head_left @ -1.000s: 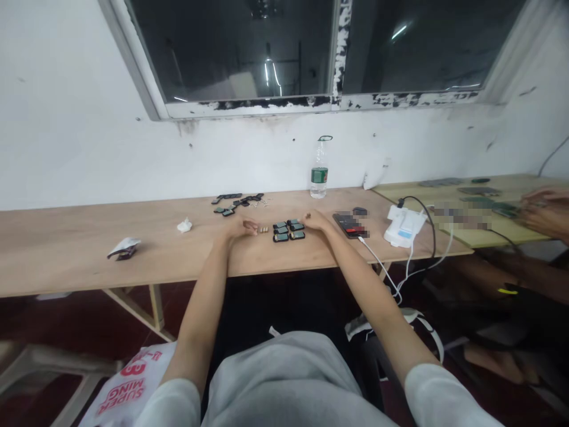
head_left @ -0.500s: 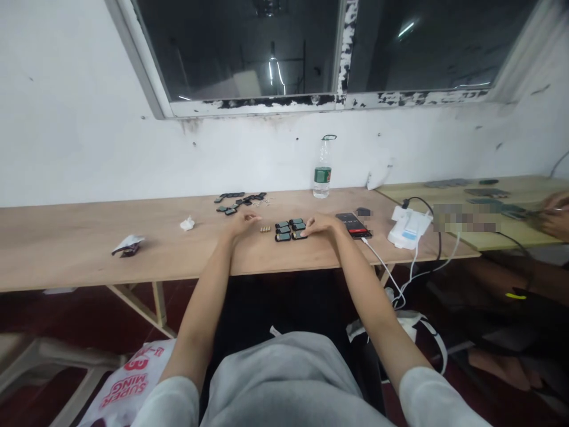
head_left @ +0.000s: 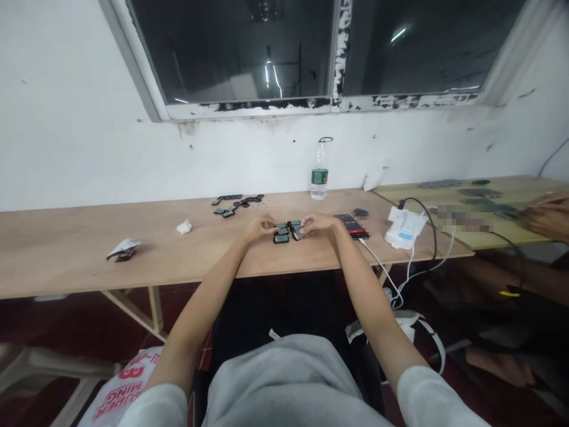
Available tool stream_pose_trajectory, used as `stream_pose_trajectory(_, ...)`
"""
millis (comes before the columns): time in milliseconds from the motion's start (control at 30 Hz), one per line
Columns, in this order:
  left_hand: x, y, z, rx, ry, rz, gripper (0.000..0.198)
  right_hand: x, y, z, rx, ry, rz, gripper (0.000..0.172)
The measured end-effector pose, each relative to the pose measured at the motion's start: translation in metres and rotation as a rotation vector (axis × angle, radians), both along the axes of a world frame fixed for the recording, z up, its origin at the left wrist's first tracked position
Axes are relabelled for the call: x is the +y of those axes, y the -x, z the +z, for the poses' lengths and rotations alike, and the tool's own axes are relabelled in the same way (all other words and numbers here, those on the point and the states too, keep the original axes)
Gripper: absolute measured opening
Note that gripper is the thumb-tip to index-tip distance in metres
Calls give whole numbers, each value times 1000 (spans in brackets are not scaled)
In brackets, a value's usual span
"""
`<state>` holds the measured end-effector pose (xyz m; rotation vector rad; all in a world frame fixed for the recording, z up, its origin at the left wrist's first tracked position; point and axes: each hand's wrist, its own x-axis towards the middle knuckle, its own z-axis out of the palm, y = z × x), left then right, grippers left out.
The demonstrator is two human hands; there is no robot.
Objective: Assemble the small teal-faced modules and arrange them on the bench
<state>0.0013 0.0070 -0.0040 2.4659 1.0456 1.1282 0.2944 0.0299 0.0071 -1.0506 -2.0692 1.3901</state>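
Observation:
Several small black screened devices [head_left: 281, 238] lie in a tight group on the wooden table [head_left: 89, 267], between my hands. My left hand [head_left: 260, 229] reaches in from the left, its fingertips at the group's left side; whether it holds anything is hidden. My right hand [head_left: 316, 224] comes in from the right, its fingers pinching the lower right device [head_left: 299, 235], which looks tilted. The small brass pieces seen earlier are out of sight behind my left hand.
Farther back lies a row of dark parts [head_left: 235, 204]. A water bottle [head_left: 319, 169], a black phone [head_left: 351, 225] and a corded white charger [head_left: 405, 229] stand nearby. A co-worker's hand [head_left: 549, 216] works over a pale board at right.
Both my hands have moved inward to the devices. My left hand now covers the brass pieces, and my right hand has taken the lower right device.

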Motion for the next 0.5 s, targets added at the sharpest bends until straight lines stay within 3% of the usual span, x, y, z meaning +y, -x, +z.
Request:
stream_pose_trajectory(267, 12, -9, -12, 84, -28, -48, 45, 3, 34, -14, 378, -124, -76, 42)
stream_pose_trajectory(500, 7, -8, -9, 110, -66, -25, 38, 1, 52, -23, 510, -124, -103, 40)
